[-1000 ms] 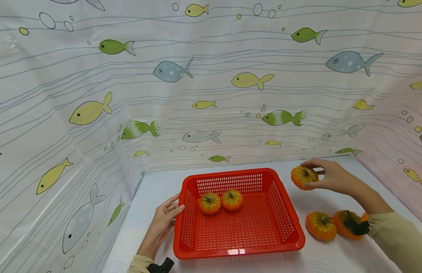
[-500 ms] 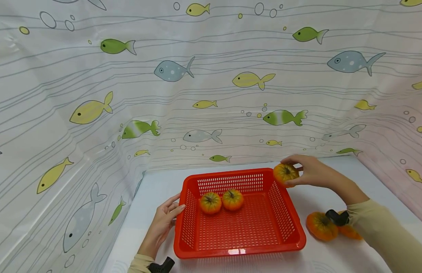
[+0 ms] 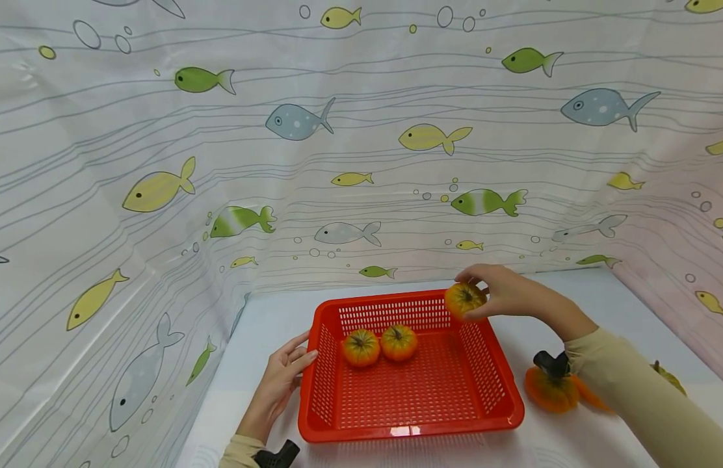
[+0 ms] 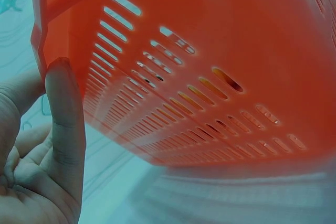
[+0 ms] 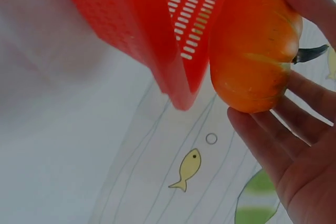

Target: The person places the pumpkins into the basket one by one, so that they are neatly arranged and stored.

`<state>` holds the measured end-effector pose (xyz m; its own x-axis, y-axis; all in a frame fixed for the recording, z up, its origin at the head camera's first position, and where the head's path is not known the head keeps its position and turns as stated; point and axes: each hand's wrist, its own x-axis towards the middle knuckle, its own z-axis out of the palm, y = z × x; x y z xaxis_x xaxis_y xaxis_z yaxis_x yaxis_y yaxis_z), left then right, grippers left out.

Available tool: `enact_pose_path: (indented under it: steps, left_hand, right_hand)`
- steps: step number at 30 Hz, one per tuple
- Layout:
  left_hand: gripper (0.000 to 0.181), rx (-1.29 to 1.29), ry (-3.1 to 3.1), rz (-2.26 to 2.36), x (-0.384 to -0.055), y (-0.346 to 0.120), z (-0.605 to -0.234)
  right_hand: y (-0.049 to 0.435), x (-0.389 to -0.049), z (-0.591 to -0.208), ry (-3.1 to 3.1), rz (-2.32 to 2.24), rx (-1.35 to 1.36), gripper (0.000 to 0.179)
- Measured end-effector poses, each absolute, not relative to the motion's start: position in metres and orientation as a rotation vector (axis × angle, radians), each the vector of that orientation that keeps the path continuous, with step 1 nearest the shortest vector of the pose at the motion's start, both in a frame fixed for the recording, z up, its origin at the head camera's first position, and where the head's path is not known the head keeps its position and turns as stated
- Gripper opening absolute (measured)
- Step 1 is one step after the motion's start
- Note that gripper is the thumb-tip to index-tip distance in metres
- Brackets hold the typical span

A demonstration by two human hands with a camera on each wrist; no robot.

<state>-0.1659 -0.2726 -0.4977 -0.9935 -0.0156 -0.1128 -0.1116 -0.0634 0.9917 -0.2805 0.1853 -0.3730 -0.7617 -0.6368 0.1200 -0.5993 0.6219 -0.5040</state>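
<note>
My right hand (image 3: pixel 508 292) pinches a small orange pumpkin (image 3: pixel 463 300) between thumb and fingers, above the back right corner of the red plastic basket (image 3: pixel 408 434). In the right wrist view this pumpkin (image 5: pixel 254 51) appears side-on, its dark stem toward the palm. My left hand (image 3: pixel 279 377) grips the basket's left rim; in the left wrist view a finger of the hand (image 4: pixel 58 145) lies against the outer wall (image 4: pixel 236 35). Inside the basket, toward its back left, two pumpkins sit side by side, one on the left (image 3: pixel 360 348) and one on the right (image 3: pixel 399 342).
Right of the basket, a pumpkin (image 3: pixel 550 390) stands on the white table (image 3: pixel 250 325). My right sleeve (image 3: pixel 630 390) partly hides a second behind it, and part of another pumpkin (image 3: pixel 670 377) shows past the sleeve. A fish-patterned curtain (image 3: pixel 367 214) closes off the back and sides.
My right hand has carried the pumpkin leftward, from beside the basket to above its back right corner. The left hand and the basket hold their place.
</note>
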Motion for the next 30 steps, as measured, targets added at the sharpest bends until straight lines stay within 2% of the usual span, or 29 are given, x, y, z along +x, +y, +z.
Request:
enact_pose_path:
  steps: [30]
  left_hand:
    - [0.06, -0.124, 2.108, 2.217, -0.166, -0.275, -0.498]
  right_hand:
    - [0.122, -0.297, -0.397, 2.662, -0.499, -1.146, 0.056]
